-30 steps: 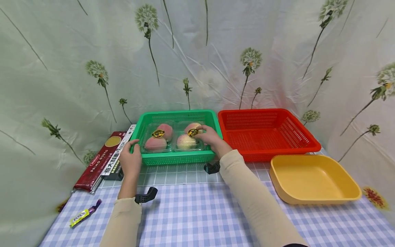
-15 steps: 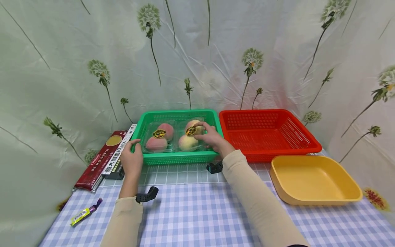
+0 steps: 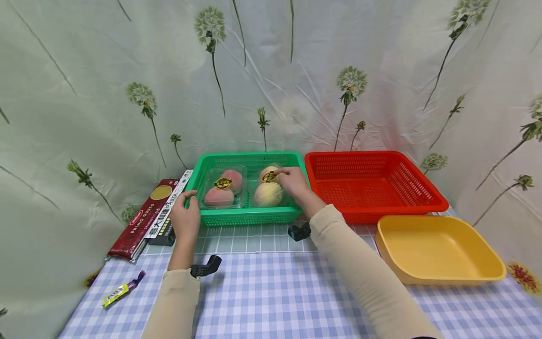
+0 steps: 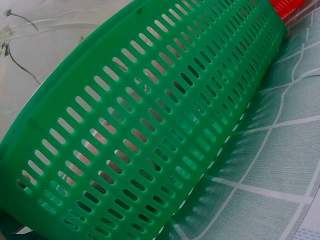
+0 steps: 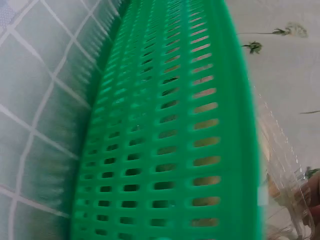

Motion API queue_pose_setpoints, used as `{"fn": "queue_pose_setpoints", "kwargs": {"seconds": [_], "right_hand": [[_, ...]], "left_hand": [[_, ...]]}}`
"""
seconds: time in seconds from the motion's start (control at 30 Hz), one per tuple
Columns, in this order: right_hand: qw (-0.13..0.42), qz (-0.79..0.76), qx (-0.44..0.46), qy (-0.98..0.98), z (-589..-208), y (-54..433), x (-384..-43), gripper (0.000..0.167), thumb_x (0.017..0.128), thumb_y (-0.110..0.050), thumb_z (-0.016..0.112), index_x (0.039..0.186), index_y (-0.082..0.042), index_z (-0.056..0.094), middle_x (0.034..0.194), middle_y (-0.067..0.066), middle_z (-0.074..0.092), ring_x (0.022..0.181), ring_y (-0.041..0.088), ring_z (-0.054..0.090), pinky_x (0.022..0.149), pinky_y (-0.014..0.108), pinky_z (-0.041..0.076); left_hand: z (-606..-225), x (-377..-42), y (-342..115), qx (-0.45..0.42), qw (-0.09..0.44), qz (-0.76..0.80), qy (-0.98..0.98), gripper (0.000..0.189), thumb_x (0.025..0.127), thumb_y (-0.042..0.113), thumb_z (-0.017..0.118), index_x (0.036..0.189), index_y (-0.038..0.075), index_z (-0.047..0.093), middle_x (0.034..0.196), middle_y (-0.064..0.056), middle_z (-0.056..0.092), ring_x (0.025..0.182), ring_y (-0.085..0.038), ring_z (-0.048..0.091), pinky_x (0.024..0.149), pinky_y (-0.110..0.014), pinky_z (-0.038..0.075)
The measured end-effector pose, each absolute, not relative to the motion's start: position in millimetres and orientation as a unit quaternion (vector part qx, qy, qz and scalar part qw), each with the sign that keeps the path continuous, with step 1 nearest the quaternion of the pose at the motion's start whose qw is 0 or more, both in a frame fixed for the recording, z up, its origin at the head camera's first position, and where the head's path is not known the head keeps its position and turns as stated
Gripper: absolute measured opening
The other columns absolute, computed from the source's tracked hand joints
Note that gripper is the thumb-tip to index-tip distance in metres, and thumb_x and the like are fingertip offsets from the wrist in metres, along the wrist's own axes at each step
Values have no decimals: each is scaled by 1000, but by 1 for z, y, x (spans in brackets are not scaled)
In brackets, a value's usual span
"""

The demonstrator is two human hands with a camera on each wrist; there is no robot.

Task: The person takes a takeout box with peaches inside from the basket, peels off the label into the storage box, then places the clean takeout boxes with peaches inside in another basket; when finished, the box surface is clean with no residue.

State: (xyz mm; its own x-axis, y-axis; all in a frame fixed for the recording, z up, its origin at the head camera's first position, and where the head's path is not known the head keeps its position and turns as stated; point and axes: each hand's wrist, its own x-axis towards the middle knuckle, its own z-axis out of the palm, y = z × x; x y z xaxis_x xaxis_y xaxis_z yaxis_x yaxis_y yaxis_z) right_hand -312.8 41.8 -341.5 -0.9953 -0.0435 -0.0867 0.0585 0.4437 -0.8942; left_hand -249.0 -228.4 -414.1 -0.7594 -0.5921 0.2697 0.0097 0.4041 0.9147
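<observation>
A green basket (image 3: 250,217) holds two clear plastic packs of round pinkish fruit that look like peaches. The left peach pack (image 3: 221,189) lies flat inside. My right hand (image 3: 295,183) pinches the right peach pack (image 3: 268,194), which is tilted, its fruit paler yellow. The right wrist view catches that pack's clear plastic edge (image 5: 287,165) sticking up past the basket rim, with fingertips (image 5: 311,200) on it. At the basket's left side, my left hand (image 3: 186,217) has its fingers and thumb curled at the rim; the left wrist view shows mainly the slotted basket wall (image 4: 150,115).
Right of the green basket stands a red basket (image 3: 364,188), with a yellow tray (image 3: 440,247) in front of it. A red spaghetti packet (image 3: 144,219) and a black-and-white pasta pack (image 3: 171,207) lie on the left. A small candy wrapper (image 3: 123,291) sits on the checked cloth.
The right peach pack has tilted and shifted rightward, widening the gap to the left pack. My right hand moved with it. The left hand stays at the rim, and the head view swung slightly left.
</observation>
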Motion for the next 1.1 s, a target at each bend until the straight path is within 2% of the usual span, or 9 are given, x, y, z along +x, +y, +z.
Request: {"fn": "queue_pose_setpoints", "kwargs": {"seconds": [0.07,0.17,0.4,0.53,0.6,0.73,0.83,1.0,1.1], "right_hand": [[33,-511,11,859,-336,41,-312,39,97,-10,41,122,-15,72,90,1,61,45,11,22,45,25,24],[13,-490,13,872,-328,43,-308,39,96,-10,42,118,-15,74,74,1,53,45,11,25,45,24,24],[-32,-512,21,858,-308,65,-289,41,95,-9,41,118,-15,75,111,13,67,47,13,24,45,24,23],[-27,-574,17,818,-303,82,-275,42,99,-12,39,123,-18,72,143,6,57,47,13,28,46,22,28],[-22,-609,12,793,-303,91,-266,39,101,-14,41,124,-18,71,151,-1,50,54,13,35,50,21,33],[-3,-663,-8,748,-305,110,-248,35,102,-17,44,127,-14,69,152,-3,50,98,13,55,72,23,50],[17,-690,-19,723,-311,124,-237,33,103,-18,48,129,-10,66,147,0,55,130,20,49,94,37,54],[42,-722,-59,689,-326,147,-225,32,104,-21,52,129,-7,65,139,1,62,134,23,51,112,51,41],[52,-728,-101,677,-334,162,-221,31,104,-20,51,127,-6,67,137,-2,64,132,20,53,112,48,42]], "left_hand": [[-414,-249,-229,186,293,-513,-785,32,99,18,49,120,7,69,133,-16,65,131,-34,54,102,-53,42],[-414,-247,-228,189,295,-513,-784,31,99,18,49,120,7,69,133,-16,65,131,-33,54,103,-53,42],[-419,-244,-224,187,281,-512,-790,32,99,20,48,121,7,68,133,-16,65,129,-34,55,99,-52,42],[-420,-244,-224,188,306,-498,-790,31,98,18,49,117,5,70,136,-17,63,132,-36,53,105,-54,40],[-420,-245,-224,181,326,-485,-791,31,97,15,48,114,3,70,140,-19,59,136,-37,50,110,-56,37],[-416,-244,-221,166,360,-437,-807,27,95,11,49,108,-1,70,144,-20,55,138,-40,47,111,-59,35],[-411,-243,-217,153,389,-395,-818,24,95,11,51,104,0,71,140,-17,59,134,-39,50,110,-60,35],[-396,-242,-203,75,464,-392,-791,20,93,4,54,98,0,73,123,-16,69,121,-36,58,108,-53,38],[-387,-240,-194,20,469,-439,-766,20,93,2,54,96,-1,73,104,-16,73,96,-25,64,90,-34,47]]}}
